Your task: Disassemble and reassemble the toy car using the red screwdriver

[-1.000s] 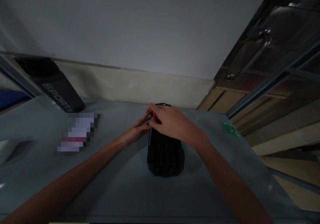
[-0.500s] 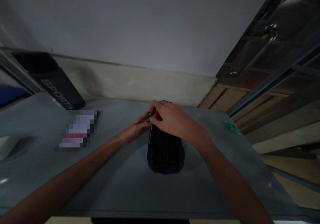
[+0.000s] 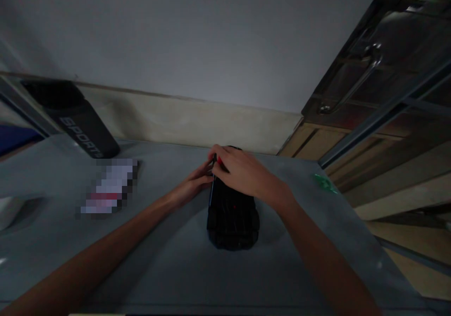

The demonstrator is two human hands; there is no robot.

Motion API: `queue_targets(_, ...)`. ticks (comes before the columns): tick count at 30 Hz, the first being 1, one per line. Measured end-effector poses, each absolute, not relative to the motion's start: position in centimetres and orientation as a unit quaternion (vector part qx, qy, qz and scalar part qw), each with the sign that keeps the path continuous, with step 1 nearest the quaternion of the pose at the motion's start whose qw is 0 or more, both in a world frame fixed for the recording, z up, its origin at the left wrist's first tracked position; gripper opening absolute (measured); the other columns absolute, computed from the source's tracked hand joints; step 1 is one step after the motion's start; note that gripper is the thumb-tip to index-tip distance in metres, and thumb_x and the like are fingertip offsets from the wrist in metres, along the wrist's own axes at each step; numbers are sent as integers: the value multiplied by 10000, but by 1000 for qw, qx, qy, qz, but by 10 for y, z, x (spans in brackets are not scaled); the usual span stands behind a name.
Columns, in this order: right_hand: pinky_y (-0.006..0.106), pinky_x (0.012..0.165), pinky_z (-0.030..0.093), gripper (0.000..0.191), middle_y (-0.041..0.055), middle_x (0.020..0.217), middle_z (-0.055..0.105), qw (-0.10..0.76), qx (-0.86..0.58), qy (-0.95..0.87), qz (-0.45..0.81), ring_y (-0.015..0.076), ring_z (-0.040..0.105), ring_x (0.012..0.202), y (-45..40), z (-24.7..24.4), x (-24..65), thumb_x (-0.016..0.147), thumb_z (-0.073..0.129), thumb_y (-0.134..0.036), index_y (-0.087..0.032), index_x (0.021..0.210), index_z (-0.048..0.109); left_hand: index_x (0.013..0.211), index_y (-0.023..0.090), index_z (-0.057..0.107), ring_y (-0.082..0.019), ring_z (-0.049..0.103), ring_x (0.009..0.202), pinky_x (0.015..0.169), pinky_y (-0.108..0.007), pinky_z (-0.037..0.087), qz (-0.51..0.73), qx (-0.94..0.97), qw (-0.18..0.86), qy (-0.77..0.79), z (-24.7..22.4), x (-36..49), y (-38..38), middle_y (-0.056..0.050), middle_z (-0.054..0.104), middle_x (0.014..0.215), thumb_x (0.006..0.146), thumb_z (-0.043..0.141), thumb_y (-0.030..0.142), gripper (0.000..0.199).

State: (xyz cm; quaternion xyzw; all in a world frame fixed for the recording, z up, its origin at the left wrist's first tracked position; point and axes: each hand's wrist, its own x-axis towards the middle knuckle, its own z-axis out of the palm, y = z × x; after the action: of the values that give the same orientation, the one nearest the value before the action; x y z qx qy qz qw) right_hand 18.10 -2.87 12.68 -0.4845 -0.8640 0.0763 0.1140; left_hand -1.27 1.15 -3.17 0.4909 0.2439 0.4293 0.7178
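Note:
A black toy car lies on the table with what looks like its underside up, its long side pointing away from me. My right hand is bent over its far end, fingers closed round a small red-and-black tool that looks like a screwdriver. Most of that tool is hidden by the fingers. At the car's far left side, my left hand has thumb and fingertips against the edge, holding it. The exact contact there is dark and partly covered by the right hand.
On the left stand a dark bottle marked SPORT, a blurred-out flat item and a white object at the edge. A green scrap lies to the right. A wall borders the table's far side.
The view has shifted slightly, so everything sits a little lower. My right hand has turned a little at the tool; the car and my left hand stay in place.

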Motion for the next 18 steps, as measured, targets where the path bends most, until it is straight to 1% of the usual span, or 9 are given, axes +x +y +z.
queue_targets(3,327,917,486,202,85,1206,852,117,-459,-876,90,240,775,1119,-29,125,181,1205,613,-190,-231,1367,726,1457,266,853,-404,690,1581,1297,-511,535,429,491,715,251,-36,-12,13,-103,848,1574,912,957,316,557)
queue_targets(5,338,873,479,199,84,1141,855,120,-473,-870,73,249,777,1048,-28,121,179,1222,595,-219,-231,1365,732,1403,254,869,-420,657,1619,1318,-530,519,426,492,715,256,-38,-12,14,-118,833,1601,907,961,333,511)
queue_targets(7,348,835,472,189,81,1078,853,133,-499,-855,56,257,775,970,-26,116,176,1233,588,-257,-228,1346,737,1405,261,870,-431,608,1673,1355,-559,488,421,494,715,260,-37,-12,15,-117,797,1660,901,959,333,518)
queue_targets(9,344,819,473,156,67,1034,843,167,-512,-840,65,250,773,926,-23,108,175,1235,607,-292,-236,1301,737,1452,287,855,-426,559,1722,1404,-583,439,418,499,711,265,-36,-12,14,-95,754,1724,890,952,330,571)
queue_targets(12,322,835,492,123,26,971,806,268,-498,-817,117,217,757,885,-20,95,185,1231,628,-345,-259,1194,708,1541,304,812,-402,489,1782,1476,-593,334,421,504,702,274,-35,-12,13,-81,692,1800,876,943,324,679)
queue_targets(14,318,822,505,232,2,905,766,351,-492,-784,144,203,724,816,-21,85,204,1242,577,-439,-272,1114,674,1599,281,776,-401,450,1807,1501,-603,282,423,504,699,278,-36,-11,13,-107,644,1844,890,939,333,729)
queue_targets(16,321,774,502,380,-8,832,715,415,-514,-737,142,208,683,761,-23,74,234,1235,515,-582,-281,1037,639,1629,258,757,-413,421,1822,1511,-615,253,426,503,698,282,-39,-10,14,-129,609,1870,901,938,351,755)
queue_targets(18,330,725,482,501,1,773,661,433,-568,-690,114,222,653,738,-26,62,269,1226,420,-650,-290,914,577,1626,259,764,-421,402,1830,1517,-616,233,427,502,697,283,-41,-9,17,-125,621,1861,897,941,364,757)
